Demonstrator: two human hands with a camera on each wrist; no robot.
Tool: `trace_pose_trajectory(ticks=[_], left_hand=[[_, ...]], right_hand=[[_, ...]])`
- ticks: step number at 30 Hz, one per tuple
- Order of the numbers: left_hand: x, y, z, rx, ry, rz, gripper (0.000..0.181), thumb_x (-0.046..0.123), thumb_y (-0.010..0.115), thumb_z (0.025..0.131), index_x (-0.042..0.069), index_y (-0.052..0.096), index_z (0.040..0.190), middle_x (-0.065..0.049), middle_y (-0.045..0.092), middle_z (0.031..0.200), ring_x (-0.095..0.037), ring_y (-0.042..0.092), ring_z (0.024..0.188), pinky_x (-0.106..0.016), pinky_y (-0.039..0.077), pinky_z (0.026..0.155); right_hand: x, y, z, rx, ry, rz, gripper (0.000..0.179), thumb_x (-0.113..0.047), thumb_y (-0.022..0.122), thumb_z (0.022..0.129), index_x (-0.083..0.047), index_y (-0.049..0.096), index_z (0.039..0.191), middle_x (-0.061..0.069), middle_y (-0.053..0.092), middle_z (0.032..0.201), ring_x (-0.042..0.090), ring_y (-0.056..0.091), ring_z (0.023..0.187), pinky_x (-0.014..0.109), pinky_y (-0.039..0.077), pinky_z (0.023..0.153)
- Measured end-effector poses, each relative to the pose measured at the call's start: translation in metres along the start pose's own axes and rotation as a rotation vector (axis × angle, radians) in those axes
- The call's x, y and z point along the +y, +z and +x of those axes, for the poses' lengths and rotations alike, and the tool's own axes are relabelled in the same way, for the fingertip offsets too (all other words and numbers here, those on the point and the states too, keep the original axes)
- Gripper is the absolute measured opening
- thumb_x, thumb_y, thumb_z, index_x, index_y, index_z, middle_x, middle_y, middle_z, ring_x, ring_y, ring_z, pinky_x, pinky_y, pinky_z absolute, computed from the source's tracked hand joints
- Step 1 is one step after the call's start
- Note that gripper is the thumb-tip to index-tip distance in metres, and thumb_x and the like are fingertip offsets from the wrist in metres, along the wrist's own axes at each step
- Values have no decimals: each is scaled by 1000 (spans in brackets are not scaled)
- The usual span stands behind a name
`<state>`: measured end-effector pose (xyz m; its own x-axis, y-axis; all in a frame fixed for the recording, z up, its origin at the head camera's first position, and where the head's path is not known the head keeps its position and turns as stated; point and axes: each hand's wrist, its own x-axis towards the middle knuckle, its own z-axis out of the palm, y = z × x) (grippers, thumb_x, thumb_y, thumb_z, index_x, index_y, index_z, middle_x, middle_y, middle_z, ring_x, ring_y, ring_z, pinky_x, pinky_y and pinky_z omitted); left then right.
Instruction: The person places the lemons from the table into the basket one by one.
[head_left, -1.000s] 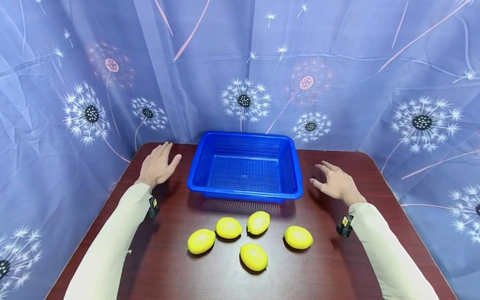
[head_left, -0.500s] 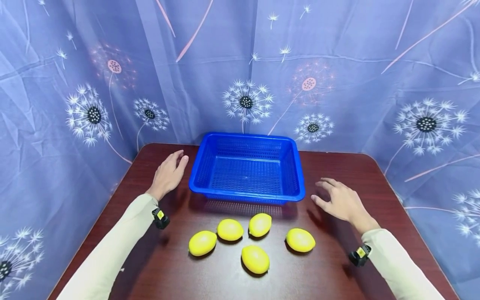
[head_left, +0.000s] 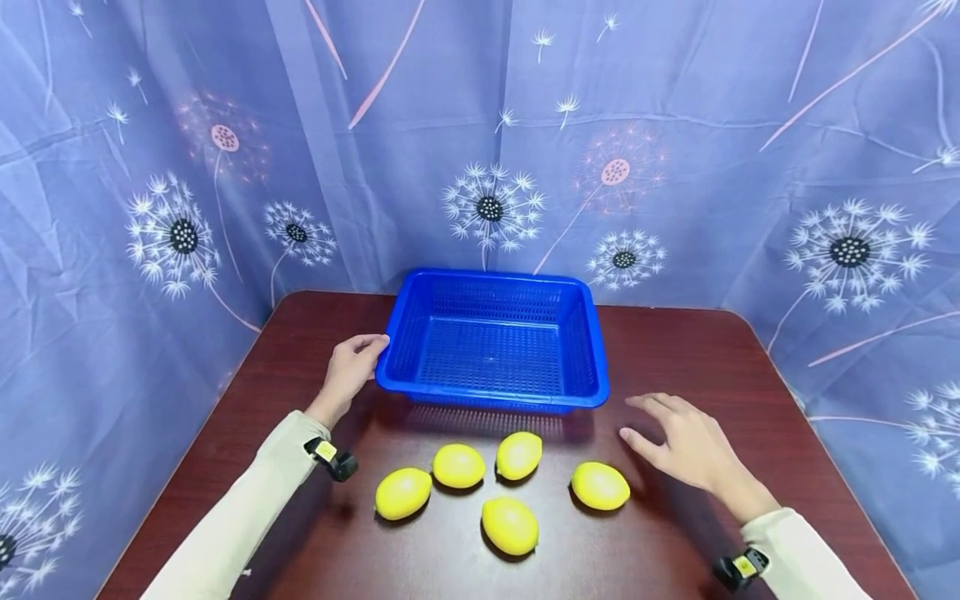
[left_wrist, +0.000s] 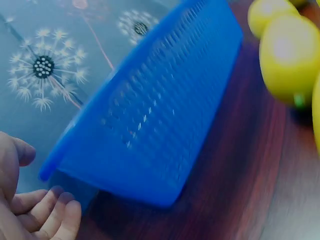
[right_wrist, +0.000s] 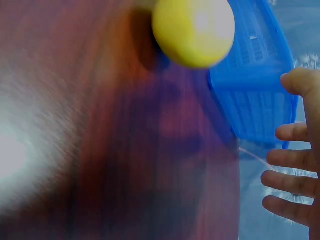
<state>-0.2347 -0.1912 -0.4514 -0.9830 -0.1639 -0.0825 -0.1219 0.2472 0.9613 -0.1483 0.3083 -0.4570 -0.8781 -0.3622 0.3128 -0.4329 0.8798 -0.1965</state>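
in the head view a blue basket (head_left: 491,342) sits toward the back middle of a dark table (head_left: 675,350), its long axis running left to right, open side up. the left hand (head_left: 349,368) is at the basket's left near corner, fingers curled toward the rim and touching it; whether they truly grip it cannot be told. the right hand (head_left: 686,442) hovers over the table with fingers spread and relaxed, holding nothing, just right of the rightmost lemon (head_left: 599,486) and apart from it. that lemon lies with its long axis roughly left to right. four more lemons (head_left: 458,465) lie in a loose cluster in front of the basket, none touching it. in the left wrist view the basket (left_wrist: 155,115) fills the frame, and loosely curled fingers (left_wrist: 47,215) lie low beside its corner, with lemons (left_wrist: 290,55) at the right edge. in the right wrist view, which is blurred, a lemon (right_wrist: 194,31) lies near the basket (right_wrist: 255,85), and the spread fingers (right_wrist: 290,170) hold nothing.
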Motion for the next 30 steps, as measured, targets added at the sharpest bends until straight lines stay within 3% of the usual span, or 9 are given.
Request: trace_pose_trajectory(ticks=[8, 11, 15, 18, 23, 30], left_hand=[[-4, 3, -2, -22, -100, -148, 51, 31, 71, 98, -4, 62, 134, -21, 70, 121, -6, 70, 80, -21, 59, 73], [-5, 2, -2, -20, -130, -187, 51, 30, 73, 97, -5, 62, 133, -16, 72, 114, -7, 70, 79, -21, 60, 73], [-7, 1, 1, -67, -171, -286, 51, 26, 72, 98, -7, 59, 134, -5, 74, 101, -7, 71, 80, -23, 60, 73], [-9, 1, 2, -105, -202, -364, 45, 23, 72, 98, -6, 59, 130, 1, 74, 91, -9, 72, 79, -24, 61, 73], [-10, 0, 3, -133, -240, -435, 21, 20, 71, 98, 5, 65, 111, 4, 73, 84, -8, 71, 74, -23, 60, 70], [-9, 0, 4, -140, -257, -489, 10, 18, 71, 98, 10, 67, 101, 4, 73, 82, -9, 71, 72, -23, 60, 68]], right_hand=[[-22, 7, -15, 12, -92, 37, 48, -47, 80, 85, -18, 72, 122, 1, 72, 115, 25, 69, 105, 51, 60, 78], [-29, 10, -18, 2, -132, 50, 52, -52, 81, 83, -19, 72, 122, -3, 71, 114, 20, 68, 104, 47, 60, 77], [-36, 14, -23, -14, -168, 64, 60, -60, 82, 78, -21, 72, 122, -8, 70, 115, 14, 66, 105, 43, 60, 79], [-39, 17, -26, -27, -186, 68, 65, -65, 82, 75, -22, 72, 123, -11, 69, 115, 12, 65, 105, 42, 60, 79], [-39, 22, -31, -44, -190, 78, 69, -68, 83, 72, -24, 72, 124, -13, 68, 115, 8, 64, 104, 39, 60, 77], [-38, 29, -34, -56, -207, 119, 58, -56, 90, 67, -29, 73, 115, -22, 63, 103, -1, 56, 94, 26, 54, 68]])
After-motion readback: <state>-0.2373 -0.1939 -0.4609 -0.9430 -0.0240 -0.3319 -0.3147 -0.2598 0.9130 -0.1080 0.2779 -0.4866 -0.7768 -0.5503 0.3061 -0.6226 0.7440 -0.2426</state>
